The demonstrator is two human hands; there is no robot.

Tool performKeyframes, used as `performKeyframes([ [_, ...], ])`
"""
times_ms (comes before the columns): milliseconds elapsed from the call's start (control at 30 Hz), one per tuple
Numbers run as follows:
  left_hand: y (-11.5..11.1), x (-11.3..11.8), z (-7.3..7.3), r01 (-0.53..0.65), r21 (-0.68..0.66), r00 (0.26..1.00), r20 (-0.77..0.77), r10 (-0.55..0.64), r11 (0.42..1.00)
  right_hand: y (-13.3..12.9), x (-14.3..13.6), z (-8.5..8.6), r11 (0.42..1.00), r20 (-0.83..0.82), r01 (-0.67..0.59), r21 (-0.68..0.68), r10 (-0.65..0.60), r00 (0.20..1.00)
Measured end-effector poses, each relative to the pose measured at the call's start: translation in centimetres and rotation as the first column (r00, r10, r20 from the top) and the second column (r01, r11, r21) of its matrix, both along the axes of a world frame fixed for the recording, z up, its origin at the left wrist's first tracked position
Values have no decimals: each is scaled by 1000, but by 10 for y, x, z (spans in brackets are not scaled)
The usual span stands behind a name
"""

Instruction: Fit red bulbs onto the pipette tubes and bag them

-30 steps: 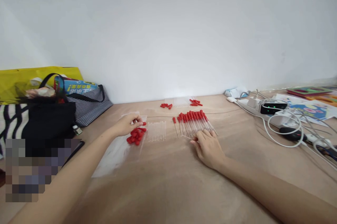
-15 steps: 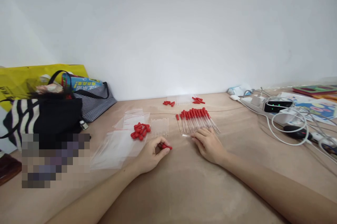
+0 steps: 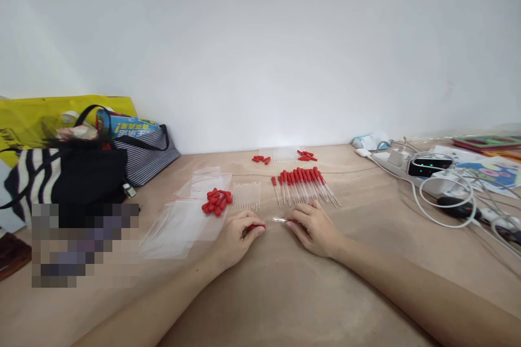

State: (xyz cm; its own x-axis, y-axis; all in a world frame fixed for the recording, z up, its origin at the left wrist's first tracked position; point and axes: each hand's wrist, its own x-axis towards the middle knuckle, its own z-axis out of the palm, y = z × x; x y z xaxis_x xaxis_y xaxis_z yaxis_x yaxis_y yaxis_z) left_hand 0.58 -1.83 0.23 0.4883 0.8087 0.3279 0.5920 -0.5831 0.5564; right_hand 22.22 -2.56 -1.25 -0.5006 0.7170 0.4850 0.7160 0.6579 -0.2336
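Observation:
Between the thumb and fingers of my left hand [image 3: 238,235] is a red rubber dropper bulb [image 3: 256,227], partly hidden. My right hand [image 3: 313,227] pinches a clear glass dropper tube [image 3: 279,220], one end pointing left at the bulb, with a gap between them. Beyond my right hand lies a row of droppers with red bulbs fitted [image 3: 303,184]. A pile of loose red bulbs [image 3: 217,202] rests on clear plastic bags [image 3: 171,233] beyond my left hand. Bare glass tubes [image 3: 246,196] lie side by side right of that pile.
More red bulbs [image 3: 260,159] and a bag of tubes [image 3: 285,155] lie near the wall. On the left stand a black bag [image 3: 93,178] and a striped bag [image 3: 146,154]. A power strip [image 3: 391,165] with tangled white cables [image 3: 443,222] is at the right.
My right hand has moved slightly left and nearer me with the glass tube. My left fingers have closed further over the red bulb, which shows less.

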Motion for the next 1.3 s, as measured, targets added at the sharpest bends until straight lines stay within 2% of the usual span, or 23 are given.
performKeyframes([
  [133, -2, 2, 1, -37, 20, 998, 49, 36, 999, -3, -6, -1, 999, -71, -45, -22, 44, 997],
  [267, -3, 1, -1, -15, -9, 996, 86, 15, 1000, -4, -8, -2, 998, -123, -65, -16, 62, 990],
  [600, -1, 1, -2, 79, 45, 993, 89, -83, 996, -4, -13, 0, 996, -85, -85, 18, 87, 993],
  [700, -1, 1, -2, 67, 46, 994, 86, -71, 997, -4, -13, -2, 996, -85, -92, 11, 93, 992],
  [967, -6, 1, 2, 68, 37, 998, -8, -68, 997, -1, -10, -2, 988, -17, -152, 36, 153, 988],
  [1133, -8, 1, 2, 121, 52, 991, -70, -117, 991, -1, -8, 1, 989, 24, -149, 17, 148, 989],
  [1300, -10, 1, 0, 126, 73, 990, -80, -120, 989, -1, -9, 1, 989, 29, -149, 14, 149, 988],
])
